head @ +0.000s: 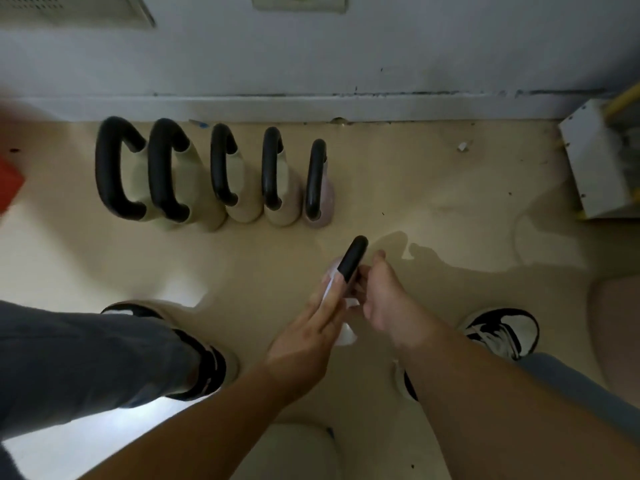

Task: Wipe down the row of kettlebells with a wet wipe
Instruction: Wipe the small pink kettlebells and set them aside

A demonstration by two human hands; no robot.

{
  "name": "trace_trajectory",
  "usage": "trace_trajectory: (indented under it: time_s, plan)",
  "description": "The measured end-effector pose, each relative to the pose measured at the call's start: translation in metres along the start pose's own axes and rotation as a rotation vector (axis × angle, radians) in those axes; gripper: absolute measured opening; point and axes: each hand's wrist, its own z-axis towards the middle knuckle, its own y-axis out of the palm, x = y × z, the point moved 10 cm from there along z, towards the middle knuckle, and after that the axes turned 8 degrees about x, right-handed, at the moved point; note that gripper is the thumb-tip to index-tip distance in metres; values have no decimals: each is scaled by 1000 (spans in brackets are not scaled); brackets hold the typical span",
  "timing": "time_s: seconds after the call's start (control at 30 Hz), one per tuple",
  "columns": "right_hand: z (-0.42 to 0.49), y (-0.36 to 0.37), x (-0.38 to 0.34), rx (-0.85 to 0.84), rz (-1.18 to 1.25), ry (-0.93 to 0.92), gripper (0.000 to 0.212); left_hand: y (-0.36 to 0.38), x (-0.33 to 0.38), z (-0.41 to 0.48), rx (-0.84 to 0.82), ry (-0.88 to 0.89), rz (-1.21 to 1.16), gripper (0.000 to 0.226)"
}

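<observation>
small kettlebell (349, 271) is out of the row (242, 206), low between both hands. right hand (381, 303) grips its body; left hand (311, 327) presses wipe (346, 336) on, fingers straight. likely dense, rigid, slick wet: hold by handle (355, 249).

L hand (311, 327) fingers straight, pressing fwd; R hand (382, 299) close beside, fingers curled gripping.

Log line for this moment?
step: wiping small kettlebell; left hand: presses wet wipe on it; right hand: holds it; row: five by wall
</observation>
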Motion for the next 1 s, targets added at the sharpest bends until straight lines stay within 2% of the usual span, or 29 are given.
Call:
trace_trajectory:
  time_s: [0.1,0.23,0.27,0.33,0.4,0.43,0.57,0.67,0.77,0.83,0.9,0.97,1.0]
  plan:
    - [-6,8,-1,29,-34,-14,80,7,-5,-27,12,-59,-91,65]
    - [-9,11,0,-11,43,4,77,40,-38,-69,2,-237,-246,51]
    - [-9,9,1,-25,63,9,77,41,-49,-71,30,-340,-317,44]
    - [-7,6,2,-24,90,4,74,34,-78,-68,45,-767,-533,35]
    - [-5,3,5,-1,58,8,72,30,-91,-63,78,-1184,-815,43]
    - [-5,4,7,-4,41,17,71,32,-87,-53,95,-1283,-978,47]
    - [-9,12,14,-72,95,98,81,34,-43,-6,116,-1423,-1420,43]
    - [-9,11,14,-75,139,107,81,23,-21,-8,282,-1601,-1337,34]
    - [-11,12,12,-81,133,88,80,7,-15,-6,353,-1572,-1270,29]
    - [-13,11,9,-78,102,77,77,-16,-20,3,386,-1460,-1248,29]
    - [-15,8,7,-71,67,77,74,-38,-28,21,388,-1173,-1110,32]
    - [-17,8,8,-76,66,84,74,-33,-29,33,220,-871,-862,39]
    - [-18,9,9,-75,73,93,74,-19,-29,31,139,-791,-790,44]
